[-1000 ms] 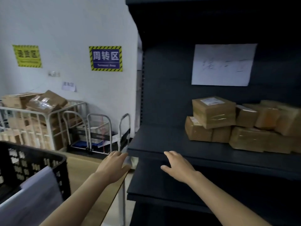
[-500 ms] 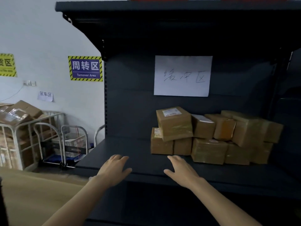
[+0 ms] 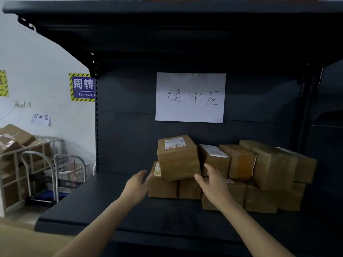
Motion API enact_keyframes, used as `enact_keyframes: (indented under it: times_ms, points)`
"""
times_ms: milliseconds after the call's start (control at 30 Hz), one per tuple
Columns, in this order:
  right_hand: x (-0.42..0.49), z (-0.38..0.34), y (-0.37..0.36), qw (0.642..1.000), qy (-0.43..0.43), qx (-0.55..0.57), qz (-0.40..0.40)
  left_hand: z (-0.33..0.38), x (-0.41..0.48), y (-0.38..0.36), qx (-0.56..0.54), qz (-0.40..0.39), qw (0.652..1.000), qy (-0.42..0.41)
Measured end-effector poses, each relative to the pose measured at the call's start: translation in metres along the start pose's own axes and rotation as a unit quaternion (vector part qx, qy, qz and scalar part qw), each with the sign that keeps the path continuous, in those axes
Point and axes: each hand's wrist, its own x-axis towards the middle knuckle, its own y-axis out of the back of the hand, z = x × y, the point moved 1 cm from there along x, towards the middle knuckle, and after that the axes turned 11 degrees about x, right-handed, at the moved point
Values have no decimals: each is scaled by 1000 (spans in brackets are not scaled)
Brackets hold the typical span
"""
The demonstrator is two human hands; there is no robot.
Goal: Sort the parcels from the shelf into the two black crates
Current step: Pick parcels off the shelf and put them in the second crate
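Several brown taped cardboard parcels are stacked in two layers on the dark shelf (image 3: 104,206), at its middle and right. The top-left parcel (image 3: 177,157) bears a white label and sits tilted on two lower boxes (image 3: 162,188). My left hand (image 3: 137,186) reaches with spread fingers just left of that parcel's lower corner, apart from it or barely touching. My right hand (image 3: 213,184) is spread at its lower right corner, the thumb near the box. Neither hand holds anything. No black crate is in view.
A white handwritten paper sign (image 3: 190,97) hangs on the shelf's back panel. The upper shelf (image 3: 167,8) overhangs. At the left stand a metal cage (image 3: 16,154) with cardboard boxes and folded hand trolleys (image 3: 53,175) against the white wall.
The view has swung right and closer to the shelf; the black crate has left the frame. Both hands have moved forward from the shelf's front edge to either side of the top-left parcel.
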Motion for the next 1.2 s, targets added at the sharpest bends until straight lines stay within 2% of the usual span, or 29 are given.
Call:
enact_keyframes:
  times_ms: [233,367,500,633,800,1067,1200]
  points:
    - [51,-22,1,998,5,50,39,31,54,4,-225,-17,970,93]
    - [73,-27,-4,995,-48,83,20,42,72,3,-262,-95,956,96]
    - [66,-28,-19,984,-95,149,-2,47,73,-6,-346,-144,922,94]
    - [48,-28,-30,988,-25,151,35,38,69,-5,-379,-112,918,13]
    - [45,-37,-44,984,25,172,28,26,60,17,-382,-82,918,-74]
    - [49,-55,-88,972,47,228,-24,-16,54,50,-339,-43,934,-103]
    - [49,-64,-125,968,50,234,-77,-58,48,68,-309,-21,944,-113]
